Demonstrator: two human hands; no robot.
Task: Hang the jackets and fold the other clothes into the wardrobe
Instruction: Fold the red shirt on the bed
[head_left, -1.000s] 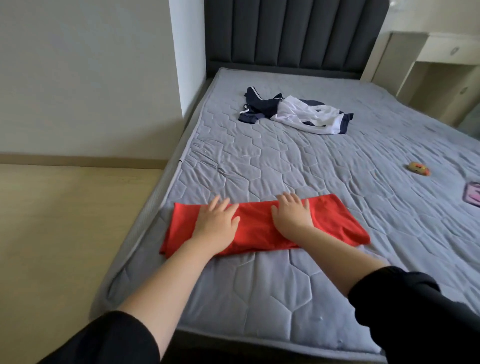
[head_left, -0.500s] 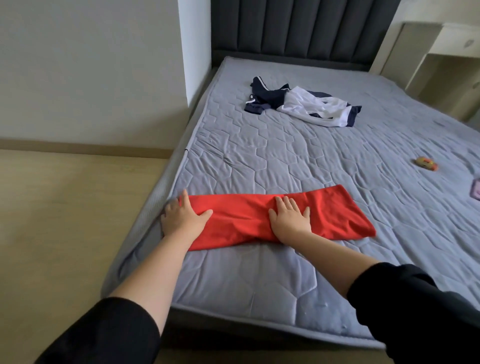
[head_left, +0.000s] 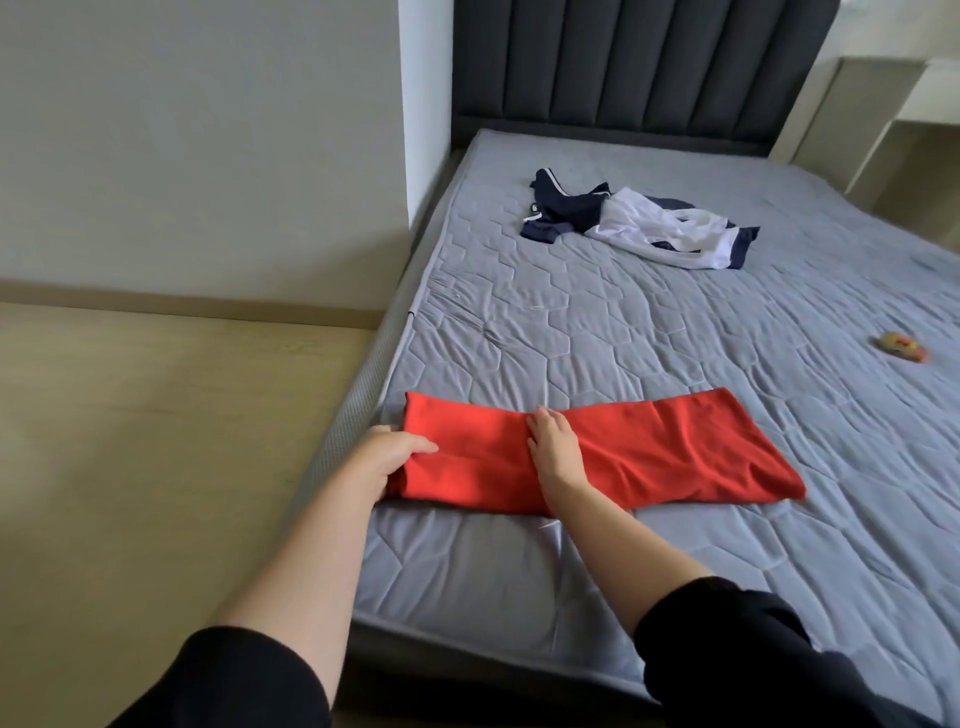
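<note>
One shift: left hand (head_left: 387, 460) now pinches red garment (head_left: 675, 452) at the mattress (head_left: 467, 571) edge; right hand (head_left: 553, 449) presses flat-fingered. Fold looks next.

Soft, even daylight fills the room, brightest at the upper right. Shadows are faint. The wide lens bends straight lines near the edges, and the small orange toy (head_left: 902, 347) looks slightly blurred.

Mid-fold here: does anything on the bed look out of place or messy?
Yes. A navy and white garment lies crumpled and unfolded near the headboard, and a small orange object, too blurred to identify, sits on the mattress at the right. The red garment lies flat.
</note>
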